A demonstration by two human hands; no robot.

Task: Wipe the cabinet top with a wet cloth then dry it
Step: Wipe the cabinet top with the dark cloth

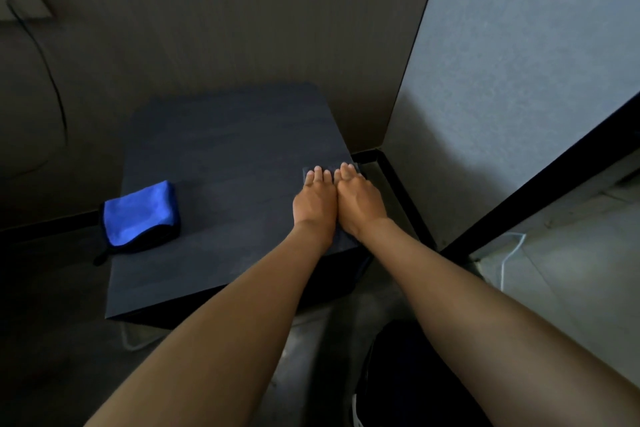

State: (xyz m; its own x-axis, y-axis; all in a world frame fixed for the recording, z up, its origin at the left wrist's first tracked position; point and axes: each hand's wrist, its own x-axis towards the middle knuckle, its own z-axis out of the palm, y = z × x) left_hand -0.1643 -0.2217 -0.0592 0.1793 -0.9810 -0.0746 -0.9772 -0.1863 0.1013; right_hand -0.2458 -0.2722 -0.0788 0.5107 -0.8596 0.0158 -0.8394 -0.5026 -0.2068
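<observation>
Both hands, left (314, 199) and right (360, 201), lie flat and side by side, touching, pressing a dark cloth (346, 236) onto the cabinet top (225, 156) at its right edge, a blue cloth (140, 213) well apart at the left edge

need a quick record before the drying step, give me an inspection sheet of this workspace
surface: dark cabinet top, bare apart from the two cloths
job's things: dark grey cloth flat at the right edge under both hands; folded blue cloth at the left edge, untouched
clutter: nothing seen
hands: left hand and right hand side by side, palms down, fingers flat on the grey cloth
cables: white cable on the floor to the right; dark cord hanging on the left wall
surroundings: wood-look wall behind, light wall to the right
</observation>
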